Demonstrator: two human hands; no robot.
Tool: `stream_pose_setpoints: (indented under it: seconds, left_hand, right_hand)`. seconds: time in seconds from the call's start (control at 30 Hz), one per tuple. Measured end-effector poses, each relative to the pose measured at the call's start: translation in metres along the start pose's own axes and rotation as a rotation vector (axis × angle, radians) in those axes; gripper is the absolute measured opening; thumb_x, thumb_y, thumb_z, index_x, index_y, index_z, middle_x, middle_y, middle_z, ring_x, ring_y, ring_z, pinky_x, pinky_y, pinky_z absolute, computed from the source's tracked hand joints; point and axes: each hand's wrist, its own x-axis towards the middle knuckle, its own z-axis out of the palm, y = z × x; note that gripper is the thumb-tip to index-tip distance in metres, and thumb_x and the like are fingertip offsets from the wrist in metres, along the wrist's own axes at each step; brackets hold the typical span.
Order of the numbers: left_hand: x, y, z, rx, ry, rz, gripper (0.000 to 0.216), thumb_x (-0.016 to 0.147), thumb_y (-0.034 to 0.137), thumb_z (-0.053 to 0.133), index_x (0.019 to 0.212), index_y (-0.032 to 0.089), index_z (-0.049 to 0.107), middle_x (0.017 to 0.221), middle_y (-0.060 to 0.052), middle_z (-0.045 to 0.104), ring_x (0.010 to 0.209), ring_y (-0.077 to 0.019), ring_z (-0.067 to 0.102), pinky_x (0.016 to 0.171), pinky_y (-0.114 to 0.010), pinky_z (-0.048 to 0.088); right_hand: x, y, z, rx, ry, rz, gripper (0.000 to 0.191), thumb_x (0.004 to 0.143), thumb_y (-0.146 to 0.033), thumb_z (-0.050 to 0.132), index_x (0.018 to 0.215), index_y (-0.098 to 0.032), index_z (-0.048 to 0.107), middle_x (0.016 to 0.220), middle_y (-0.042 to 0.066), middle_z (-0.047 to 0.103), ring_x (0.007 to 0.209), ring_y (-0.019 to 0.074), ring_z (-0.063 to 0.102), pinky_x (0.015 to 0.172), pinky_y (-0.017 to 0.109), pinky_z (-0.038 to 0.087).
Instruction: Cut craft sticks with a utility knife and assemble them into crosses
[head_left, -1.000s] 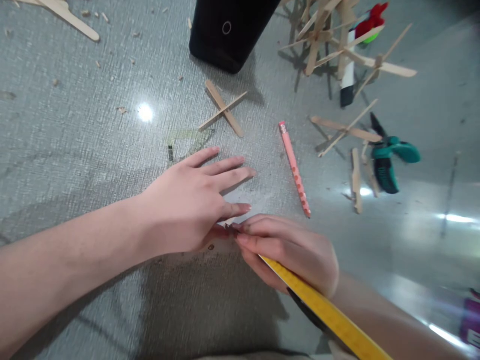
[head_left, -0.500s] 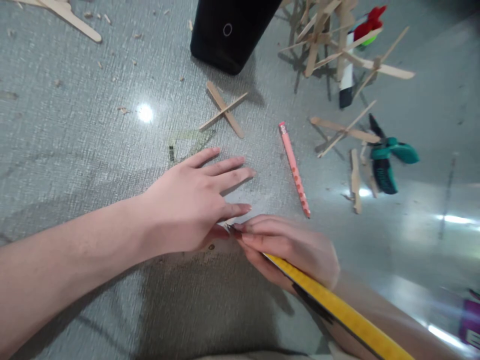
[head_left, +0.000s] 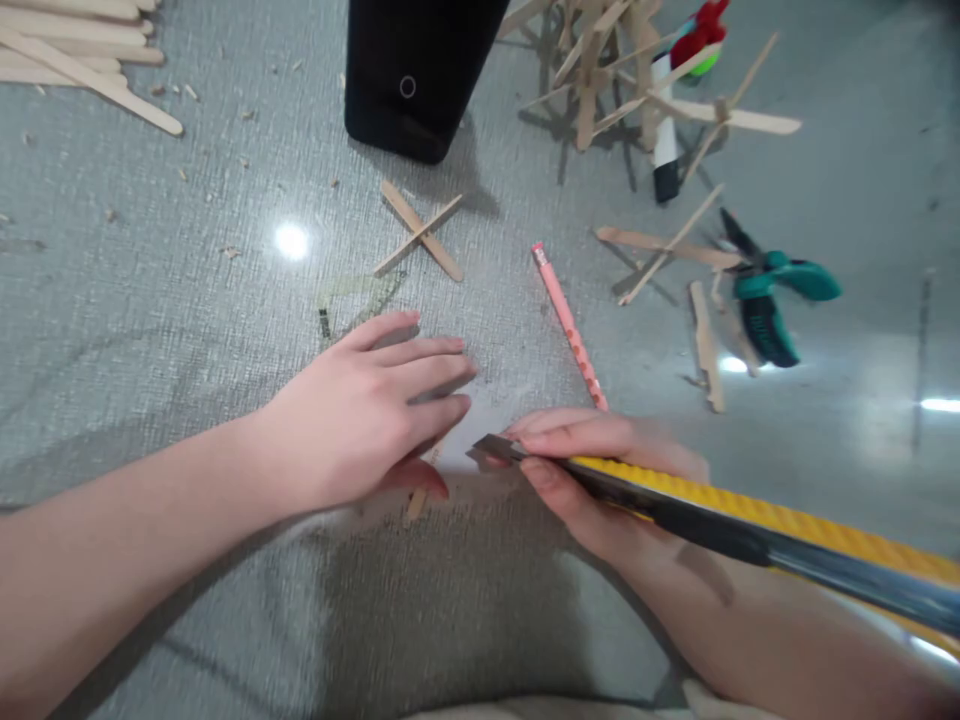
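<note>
My left hand (head_left: pixel 360 410) lies flat on the grey table, fingers stretched out and together, pressing down a small wooden stick (head_left: pixel 418 498) that pokes out under the thumb. My right hand (head_left: pixel 600 470) is closed round a yellow and black utility knife (head_left: pixel 720 525). The blade tip (head_left: pixel 487 447) points left and sits just right of my left fingertips, a short way from the stick. Most of the stick is hidden under my left hand.
A pink pencil (head_left: pixel 568 325) lies just beyond my right hand. Crossed sticks (head_left: pixel 418 230), a black box (head_left: pixel 416 70), a glued stick structure (head_left: pixel 637 80), green-handled pliers (head_left: pixel 765 300), loose sticks (head_left: pixel 75 50) and wood chips are spread over the table.
My right hand has drawn the knife to the right, away from my left thumb, and its handle now lies flatter. The view shifted slightly. The stick shows below my left hand.
</note>
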Motion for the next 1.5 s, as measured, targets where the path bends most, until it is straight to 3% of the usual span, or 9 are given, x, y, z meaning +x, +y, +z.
stream_pose_setpoints:
  seconds: [0.17,0.3,0.47,0.8,1.2,1.5]
  left_hand:
    - [0.0008,-0.0024,-0.0044,-0.045,-0.008,0.016,0.026,0.104,0.023,0.049,0.116,0.023,0.072,0.132,-0.005,0.068,0.135,-0.0243,0.056,0.121,-0.050,0.035]
    - [0.0024,-0.0016,-0.0068,-0.050,-0.014,0.069,0.022,0.102,0.020,0.054,0.097,0.023,0.075,0.121,-0.004,0.072,0.129,-0.0227,0.060,0.119,-0.047,0.036]
    - [0.0039,-0.0007,-0.0093,-0.034,-0.012,0.029,0.019,0.101,0.022,0.055,0.093,0.021,0.073,0.103,-0.002,0.074,0.100,-0.0195,0.066,0.097,-0.041,0.046]
    - [0.0023,0.0038,-0.0095,0.025,-0.021,0.088,0.025,0.099,0.017,0.052,0.084,0.019,0.071,0.088,-0.004,0.072,0.072,-0.0150,0.060,0.070,-0.032,0.045]
    - [0.0018,0.0043,-0.0074,-0.064,0.009,0.054,0.016,0.095,0.017,0.060,0.086,0.019,0.073,0.088,-0.003,0.072,0.072,-0.0153,0.061,0.070,-0.032,0.044]
    - [0.0013,0.0047,-0.0084,-0.100,0.035,-0.090,0.015,0.096,0.019,0.062,0.086,0.023,0.073,0.086,0.001,0.072,0.079,-0.0167,0.063,0.076,-0.035,0.039]
  right_hand:
    - [0.0023,0.0015,-0.0016,-0.013,-0.019,-0.060,0.019,0.086,-0.011,0.069,0.098,-0.025,0.069,0.080,0.001,0.078,0.072,0.0178,0.077,0.061,0.027,0.062]
    - [0.0041,0.0021,-0.0018,-0.011,-0.014,-0.095,0.020,0.086,-0.011,0.067,0.099,-0.026,0.069,0.078,0.000,0.077,0.068,0.0168,0.076,0.057,0.026,0.061]
    - [0.0014,0.0034,-0.0039,-0.022,0.004,-0.078,0.018,0.086,-0.010,0.068,0.096,-0.026,0.069,0.079,0.000,0.077,0.069,0.0163,0.076,0.057,0.025,0.060]
    - [0.0010,0.0040,-0.0035,0.017,0.039,-0.002,0.016,0.085,-0.010,0.070,0.092,-0.024,0.070,0.080,0.001,0.077,0.070,0.0160,0.074,0.059,0.026,0.060]
    - [0.0033,0.0036,-0.0038,0.019,-0.018,-0.051,0.015,0.087,-0.010,0.067,0.094,-0.023,0.067,0.075,0.001,0.075,0.065,0.0148,0.073,0.055,0.025,0.057]
    - [0.0056,0.0029,-0.0052,0.043,-0.023,-0.076,0.018,0.087,-0.009,0.066,0.097,-0.025,0.067,0.075,0.002,0.076,0.064,0.0159,0.074,0.053,0.026,0.058]
